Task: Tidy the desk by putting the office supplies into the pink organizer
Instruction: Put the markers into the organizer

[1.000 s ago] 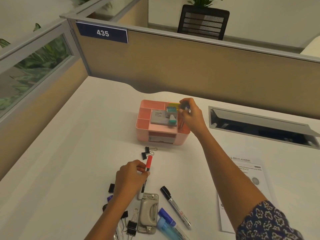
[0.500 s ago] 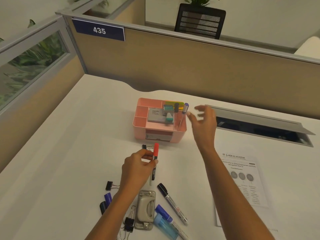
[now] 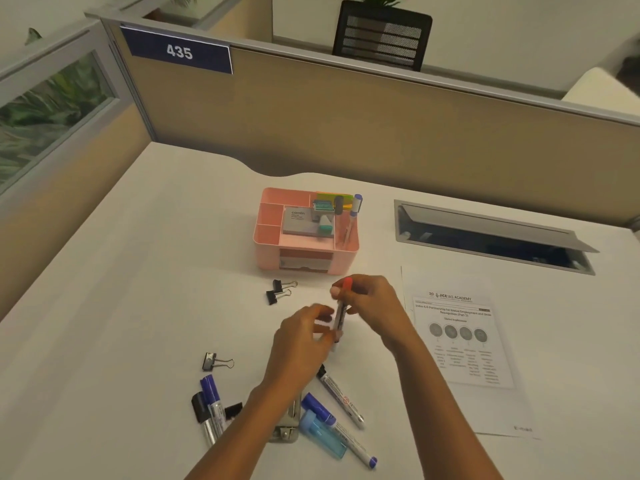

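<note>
The pink organizer [image 3: 268, 261] stands mid-desk and holds a grey box, a stamp, sticky notes and an upright blue marker [image 3: 356, 206]. In front of it my right hand [image 3: 374, 303] grips a red-capped marker [image 3: 341, 311], held upright. My left hand [image 3: 301, 341] is blurred right beside the marker's lower end, fingers spread. On the desk lie a pair of binder clips [image 3: 282, 291], a single clip [image 3: 214, 362], a black marker [image 3: 341, 398], blue markers [image 3: 213, 407] and a grey hole punch [image 3: 287, 427] partly under my left arm.
A printed sheet [image 3: 464, 341] lies at the right. Behind it is an open cable hatch [image 3: 491, 233] in the desk. A tan partition wall runs along the back and left. A light blue tube [image 3: 323, 436] lies among the near markers.
My right hand has come back from the organizer, leaving the blue marker standing in it, and has taken the red marker. My left hand carried that marker rightwards and is loosening from it.
</note>
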Tool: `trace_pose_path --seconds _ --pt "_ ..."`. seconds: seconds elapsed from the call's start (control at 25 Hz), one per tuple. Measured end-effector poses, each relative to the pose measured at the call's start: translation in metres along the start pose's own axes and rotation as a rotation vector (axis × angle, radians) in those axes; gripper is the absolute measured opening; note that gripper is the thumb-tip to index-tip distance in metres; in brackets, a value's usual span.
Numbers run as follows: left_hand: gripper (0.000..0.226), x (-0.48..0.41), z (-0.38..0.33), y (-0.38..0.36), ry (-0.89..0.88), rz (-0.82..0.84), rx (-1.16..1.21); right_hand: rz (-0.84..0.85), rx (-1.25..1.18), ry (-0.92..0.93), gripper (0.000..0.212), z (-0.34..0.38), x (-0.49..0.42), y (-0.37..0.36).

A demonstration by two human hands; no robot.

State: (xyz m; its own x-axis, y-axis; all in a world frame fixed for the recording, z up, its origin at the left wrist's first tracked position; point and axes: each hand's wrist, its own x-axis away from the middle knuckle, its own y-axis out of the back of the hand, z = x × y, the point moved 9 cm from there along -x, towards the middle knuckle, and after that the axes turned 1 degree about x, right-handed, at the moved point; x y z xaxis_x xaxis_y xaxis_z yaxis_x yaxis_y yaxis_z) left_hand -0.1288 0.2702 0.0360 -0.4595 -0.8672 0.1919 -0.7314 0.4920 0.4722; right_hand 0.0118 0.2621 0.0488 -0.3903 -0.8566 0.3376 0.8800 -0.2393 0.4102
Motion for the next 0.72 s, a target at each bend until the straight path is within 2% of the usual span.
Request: trace_pose_path --seconds 0.08,0.16,0.24,0.36,0.48,0.64,0.72 --pt "0.041 0.015 0.004 -0.024 -0.065 0.213 -0.235 -0.083 -0.055 -0.012 0.019 0.004 -0.003 0.023" --pt "0.051 0.035 0.011 -0.047 -0.207 0.407 -0.556 -0.171 -0.069 0.013 0.022 0.019 -0.005 0.046" --pt "0.058 0.046 0.018 -0.059 -0.300 0.513 -0.725 -0.250 -0.079 0.070 0.025 0.039 -0.008 0.067" --pt "0.056 0.049 0.019 -0.067 -0.409 0.558 -0.824 -0.341 -0.133 0.144 0.026 0.063 -0.016 0.087" --pt "0.044 0.048 0.012 -0.076 -0.547 0.555 -0.862 -0.435 -0.129 0.174 0.027 0.075 -0.035 0.092" --pt "0.029 0.043 0.015 -0.086 -0.685 0.497 -0.884 -0.476 -0.018 0.169 0.029 0.079 -0.064 0.081" --pt "0.036 0.040 0.019 -0.089 -0.713 0.474 -0.898 -0.469 0.079 0.135 0.032 0.077 -0.077 0.073"
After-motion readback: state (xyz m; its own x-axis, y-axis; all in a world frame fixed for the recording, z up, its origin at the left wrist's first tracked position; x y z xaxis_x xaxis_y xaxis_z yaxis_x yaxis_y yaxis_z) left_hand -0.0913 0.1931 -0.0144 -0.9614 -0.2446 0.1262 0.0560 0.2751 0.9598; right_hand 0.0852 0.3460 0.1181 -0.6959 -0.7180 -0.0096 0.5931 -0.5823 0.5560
